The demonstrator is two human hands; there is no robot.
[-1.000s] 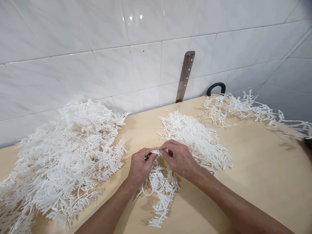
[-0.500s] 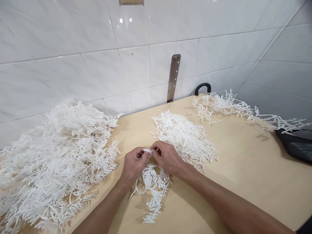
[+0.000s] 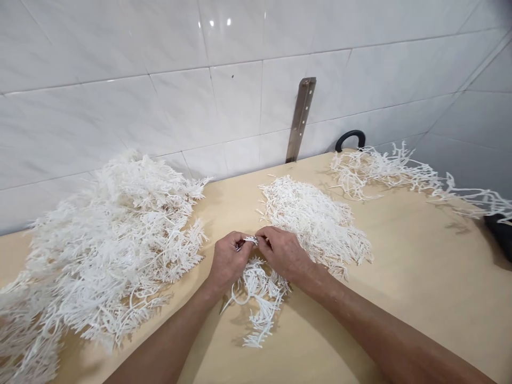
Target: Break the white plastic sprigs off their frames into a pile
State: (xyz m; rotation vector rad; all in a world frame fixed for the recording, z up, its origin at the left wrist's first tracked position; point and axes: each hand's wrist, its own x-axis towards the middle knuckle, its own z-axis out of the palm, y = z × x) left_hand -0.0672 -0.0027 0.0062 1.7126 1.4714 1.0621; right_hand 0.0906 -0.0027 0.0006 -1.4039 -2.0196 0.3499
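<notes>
Both hands meet above the middle of the table. My left hand (image 3: 231, 260) is closed, pinching a white branching plastic strand (image 3: 262, 304) whose feathery sprigs hang below onto the tabletop. A small tuft (image 3: 251, 240) of its tips sticks out between the thumb and finger. My right hand (image 3: 283, 252) is closed too, thumb and fingertips pressed together at the right end of that tuft. Just beyond my right hand lies a flat heap of short white pieces (image 3: 314, 218). To the left rises a large tangled pile of white branching sprigs (image 3: 120, 245).
At the back right, bare white branched stems (image 3: 384, 170) spread along the tan table (image 3: 424, 277) towards a black object (image 3: 500, 234). A black curved handle (image 3: 350, 140) shows behind them. A metal slotted bracket (image 3: 301, 120) stands against the tiled wall (image 3: 168, 112).
The view has shifted, so everything sits a little further right and higher. My hands keep nearly the same pinch on the strand.
</notes>
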